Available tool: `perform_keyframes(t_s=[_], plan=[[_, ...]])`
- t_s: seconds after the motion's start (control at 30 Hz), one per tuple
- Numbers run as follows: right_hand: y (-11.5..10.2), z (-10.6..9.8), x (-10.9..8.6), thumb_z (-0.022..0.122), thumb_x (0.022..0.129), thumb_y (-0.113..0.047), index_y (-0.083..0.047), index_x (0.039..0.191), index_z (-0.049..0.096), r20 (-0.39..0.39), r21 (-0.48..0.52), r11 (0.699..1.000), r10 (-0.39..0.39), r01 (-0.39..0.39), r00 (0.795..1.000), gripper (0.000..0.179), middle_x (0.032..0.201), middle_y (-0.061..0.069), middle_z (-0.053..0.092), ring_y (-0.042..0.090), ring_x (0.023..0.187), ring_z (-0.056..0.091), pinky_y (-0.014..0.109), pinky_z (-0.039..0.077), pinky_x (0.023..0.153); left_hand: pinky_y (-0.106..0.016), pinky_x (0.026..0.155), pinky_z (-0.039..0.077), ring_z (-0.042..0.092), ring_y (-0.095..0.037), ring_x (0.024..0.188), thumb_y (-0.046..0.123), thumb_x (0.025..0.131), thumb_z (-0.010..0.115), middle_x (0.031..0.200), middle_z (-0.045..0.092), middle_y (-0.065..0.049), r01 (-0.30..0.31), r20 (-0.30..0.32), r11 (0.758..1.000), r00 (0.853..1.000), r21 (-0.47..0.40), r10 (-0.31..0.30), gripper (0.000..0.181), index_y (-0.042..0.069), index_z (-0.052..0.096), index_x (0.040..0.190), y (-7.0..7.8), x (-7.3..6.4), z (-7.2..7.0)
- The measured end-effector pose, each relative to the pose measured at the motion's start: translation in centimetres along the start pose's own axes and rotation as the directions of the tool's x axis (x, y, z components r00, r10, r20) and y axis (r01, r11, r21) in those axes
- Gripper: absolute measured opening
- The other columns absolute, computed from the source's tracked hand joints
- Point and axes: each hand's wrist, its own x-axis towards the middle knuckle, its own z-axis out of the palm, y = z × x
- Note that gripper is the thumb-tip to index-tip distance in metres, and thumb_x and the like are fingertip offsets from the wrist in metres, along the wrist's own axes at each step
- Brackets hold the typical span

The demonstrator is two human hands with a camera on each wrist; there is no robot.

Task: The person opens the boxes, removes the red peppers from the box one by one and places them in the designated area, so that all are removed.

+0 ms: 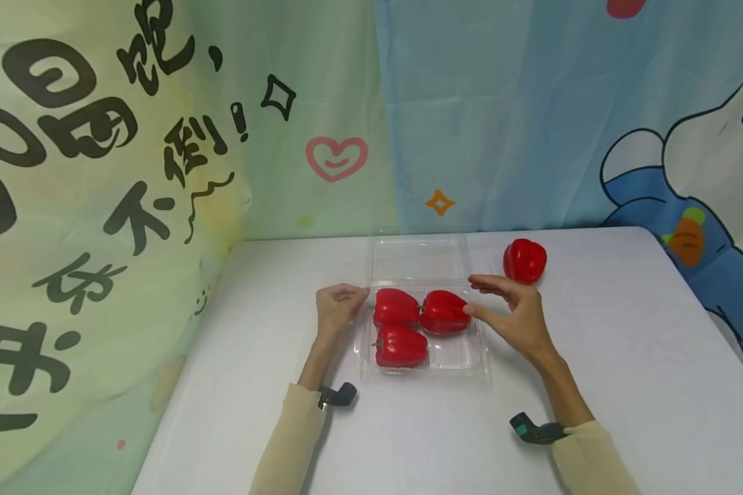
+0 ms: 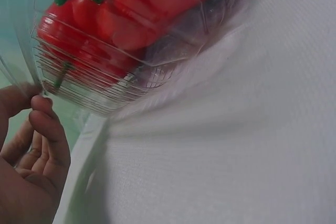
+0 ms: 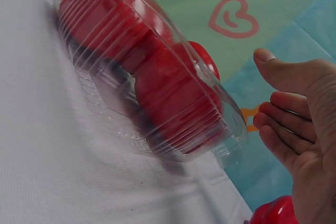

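A clear plastic clamshell box (image 1: 457,354) lies on the table with its lid (image 1: 417,261) folded back. Inside are three red bell peppers: one at the back left (image 1: 396,307), one at the back right (image 1: 444,313) and one at the front left (image 1: 401,346). My left hand (image 2: 39,153) pinches the box's left rim between thumb and fingertip. On the other side my right hand (image 1: 517,313) is held with fingers extended, apart from the box in the right wrist view, and holds nothing. Behind it on the table sits another red bell pepper (image 1: 525,258).
The box stands on a white-covered table (image 1: 241,412). A printed curtain (image 1: 309,82) with letters and cartoon drawings hangs along the back and left sides. A dark wrist camera (image 1: 339,395) is strapped to the left wrist, another (image 1: 535,430) to the right.
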Motion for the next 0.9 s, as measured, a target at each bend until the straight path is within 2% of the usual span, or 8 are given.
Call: perform_keyframes(t_s=[0.2, 0.47, 0.73, 0.9], plan=[[0.1, 0.3, -0.1, 0.092, 0.084, -0.002, -0.010, 0.142, 0.072, 0.025, -0.001, 1.000, -0.007, 0.007, 1.000, 0.062, 0.138, 0.015, 0.076, 0.009, 0.118, 0.071, 0.013, 0.050, 0.108, -0.021, 0.055, 0.047, 0.061, -0.007, 0.056, 0.018, 0.095, 0.083, 0.069, 0.075, -0.012, -0.001, -0.004, 1.000, 1.000, -0.004, 0.001, 0.021, -0.002, 0.080, 0.090, -0.1, 0.1, 0.0], [0.2, 0.8, -0.4, 0.095, 0.082, -0.009, -0.012, 0.144, 0.071, 0.065, -0.083, 0.996, 0.015, -0.010, 0.998, 0.067, 0.140, 0.010, 0.076, 0.025, 0.121, 0.071, 0.019, 0.052, 0.108, -0.021, 0.055, 0.047, 0.061, -0.007, 0.056, 0.019, 0.095, 0.083, 0.073, 0.076, -0.018, -0.008, -0.007, 1.000, 1.000, 0.004, 0.008, 0.022, -0.003, 0.080, 0.090, -0.1, 0.1, 0.0], [0.2, 1.3, -0.5, 0.099, 0.078, -0.012, -0.013, 0.143, 0.072, 0.079, -0.181, 0.983, -0.003, 0.017, 0.997, 0.070, 0.139, 0.010, 0.076, 0.029, 0.120, 0.072, 0.035, 0.060, 0.106, -0.021, 0.056, 0.049, 0.062, -0.007, 0.056, 0.017, 0.095, 0.083, 0.074, 0.077, -0.020, -0.019, -0.008, 1.000, 1.000, -0.009, 0.019, 0.021, -0.003, 0.081, 0.090, 0.1, -0.1, 0.0], [-0.1, 1.6, -0.4, 0.100, 0.076, -0.013, -0.011, 0.142, 0.072, 0.103, -0.228, 0.973, -0.017, 0.040, 0.994, 0.071, 0.138, 0.014, 0.076, 0.034, 0.123, 0.072, 0.053, 0.064, 0.100, -0.020, 0.055, 0.049, 0.061, -0.008, 0.055, 0.015, 0.094, 0.083, 0.076, 0.076, -0.025, -0.024, -0.014, 0.999, 1.000, -0.022, 0.024, 0.020, -0.005, 0.080, 0.090, 0.1, -0.1, 0.1]])
